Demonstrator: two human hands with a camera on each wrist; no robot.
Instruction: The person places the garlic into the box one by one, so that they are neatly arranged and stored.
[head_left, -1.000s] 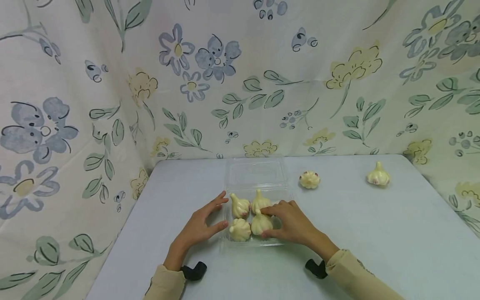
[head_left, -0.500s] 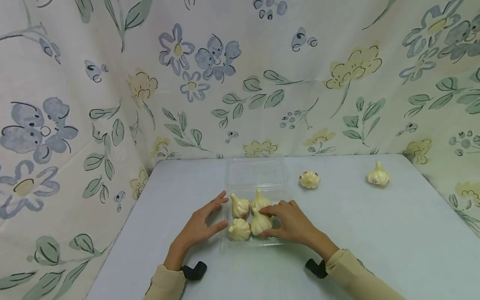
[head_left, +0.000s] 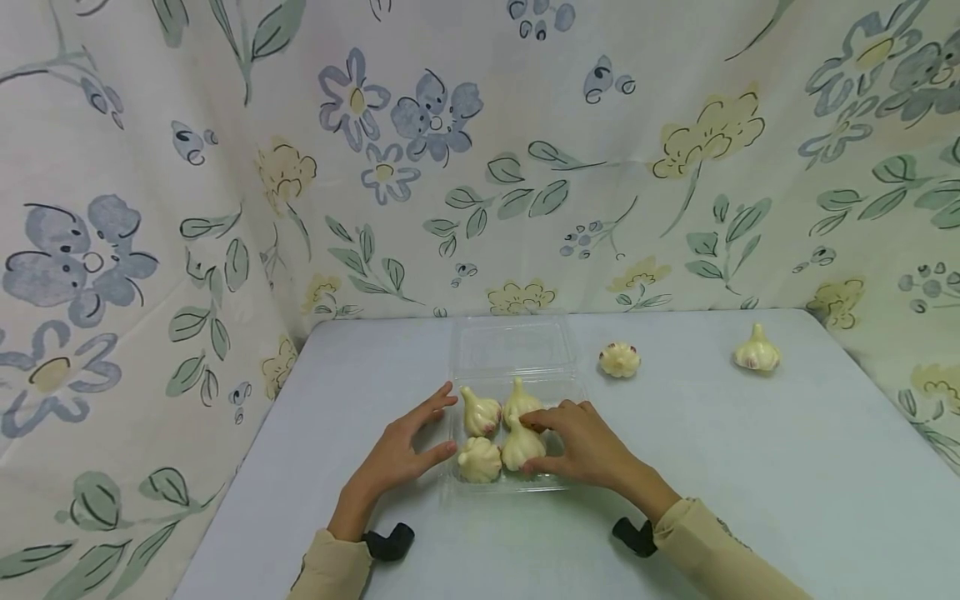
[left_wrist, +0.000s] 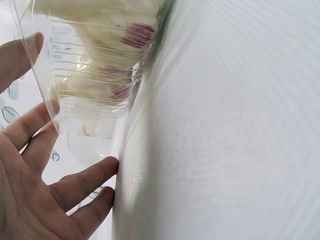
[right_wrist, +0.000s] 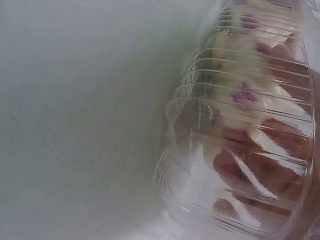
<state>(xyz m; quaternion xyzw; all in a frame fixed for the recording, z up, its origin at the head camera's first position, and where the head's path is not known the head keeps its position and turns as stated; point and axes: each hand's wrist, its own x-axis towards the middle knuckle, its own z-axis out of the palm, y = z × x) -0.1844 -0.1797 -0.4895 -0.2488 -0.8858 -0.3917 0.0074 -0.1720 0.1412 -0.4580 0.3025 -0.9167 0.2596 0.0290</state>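
A clear plastic clamshell box (head_left: 558, 485) lies unfolded on the table, with several garlic bulbs in its near tray. My right hand (head_left: 588, 446) reaches into the tray and holds the front-right garlic bulb (head_left: 520, 452) between thumb and fingers; in the right wrist view its fingers (right_wrist: 280, 170) show through the clear wall. Beside it sit the front-left garlic bulb (head_left: 478, 460), the back-left garlic bulb (head_left: 480, 412) and the partly covered back-right garlic bulb (head_left: 521, 400). At the tray's left side, my left hand (head_left: 401, 450) is spread, some fingertips (left_wrist: 52, 107) against the rim.
Behind the tray, the box's lid (head_left: 513, 343) lies flat toward the table's back edge. One loose garlic bulb (head_left: 619, 360) lies right of the lid, and another garlic bulb (head_left: 757, 350) stands farther right. A floral curtain (head_left: 480, 167) hangs behind and beside the table.
The front-right bulb under my right fingers has shifted very slightly, its stalk moving a little away from me. Both hands stay practically in place.
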